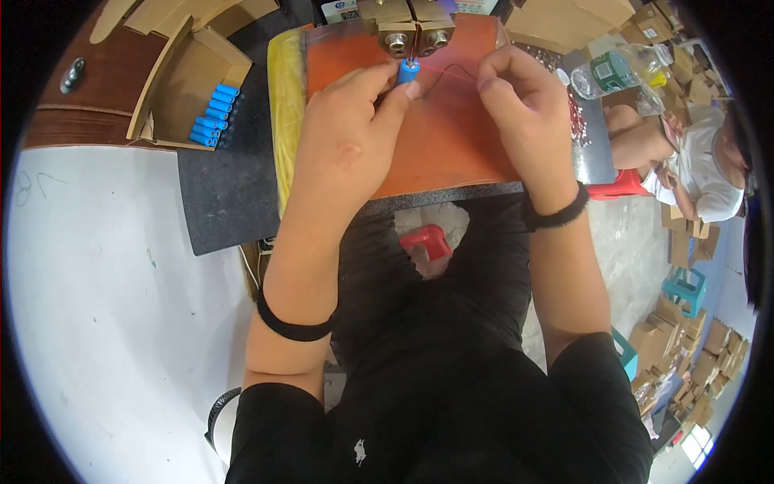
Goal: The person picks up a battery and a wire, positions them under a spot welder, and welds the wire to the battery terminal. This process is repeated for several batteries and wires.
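My left hand (348, 121) grips a blue cylindrical battery cell (409, 71) between thumb and fingers. The cell's far end sits right at the tip of a metal clamp-like machine head (415, 28). To the right, my right hand (524, 101) is closed in a pinch on a thin wire (459, 74). Red and dark strands of it run from the fingertips toward the cell. Both hands are above an orange-brown mat (459, 153) on the bench.
An open cardboard box (161, 105) at the left holds several blue cells (211, 121). Yellow plastic film (285, 105) lines the mat's left edge. A clear plastic bottle (601, 74) lies at the right, near small scattered parts (577, 121). Another person (693, 157) sits beyond.
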A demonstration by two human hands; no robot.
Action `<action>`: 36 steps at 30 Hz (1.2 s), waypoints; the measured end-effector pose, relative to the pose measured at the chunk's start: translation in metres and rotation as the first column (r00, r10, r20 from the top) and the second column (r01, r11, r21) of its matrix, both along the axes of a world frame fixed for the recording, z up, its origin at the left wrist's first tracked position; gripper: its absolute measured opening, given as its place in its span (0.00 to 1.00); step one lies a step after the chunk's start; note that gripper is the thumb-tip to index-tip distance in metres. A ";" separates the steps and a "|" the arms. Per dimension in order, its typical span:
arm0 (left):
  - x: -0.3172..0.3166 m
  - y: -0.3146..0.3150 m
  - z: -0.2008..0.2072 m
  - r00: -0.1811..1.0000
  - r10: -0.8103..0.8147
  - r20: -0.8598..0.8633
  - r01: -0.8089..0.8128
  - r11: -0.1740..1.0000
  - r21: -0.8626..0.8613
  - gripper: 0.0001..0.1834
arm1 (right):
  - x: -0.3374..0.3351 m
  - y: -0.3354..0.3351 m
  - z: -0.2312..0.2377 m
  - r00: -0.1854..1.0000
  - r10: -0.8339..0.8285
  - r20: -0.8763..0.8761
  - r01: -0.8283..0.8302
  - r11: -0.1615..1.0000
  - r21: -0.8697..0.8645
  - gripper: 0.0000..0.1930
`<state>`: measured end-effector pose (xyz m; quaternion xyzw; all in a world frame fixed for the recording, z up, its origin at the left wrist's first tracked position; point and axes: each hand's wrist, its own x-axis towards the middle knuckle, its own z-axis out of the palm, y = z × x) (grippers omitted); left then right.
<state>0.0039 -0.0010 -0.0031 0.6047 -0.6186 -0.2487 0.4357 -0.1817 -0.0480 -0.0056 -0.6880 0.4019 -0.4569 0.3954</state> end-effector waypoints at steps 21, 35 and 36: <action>0.056 0.019 0.001 0.991 0.131 -0.024 -0.132 0.946 -0.295 0.11 | -0.062 0.017 0.031 0.985 0.145 0.095 -0.163 0.958 0.235 0.05; 0.194 -0.072 -0.036 0.177 -0.100 0.979 -0.380 0.911 0.162 0.14 | -0.262 0.091 -0.142 0.888 -0.262 -0.379 0.429 0.771 0.471 0.10; 0.192 -0.075 -0.035 0.130 -0.140 0.982 -0.364 0.914 0.178 0.13 | -0.272 0.092 -0.158 0.850 -0.259 -0.459 0.465 0.778 0.422 0.10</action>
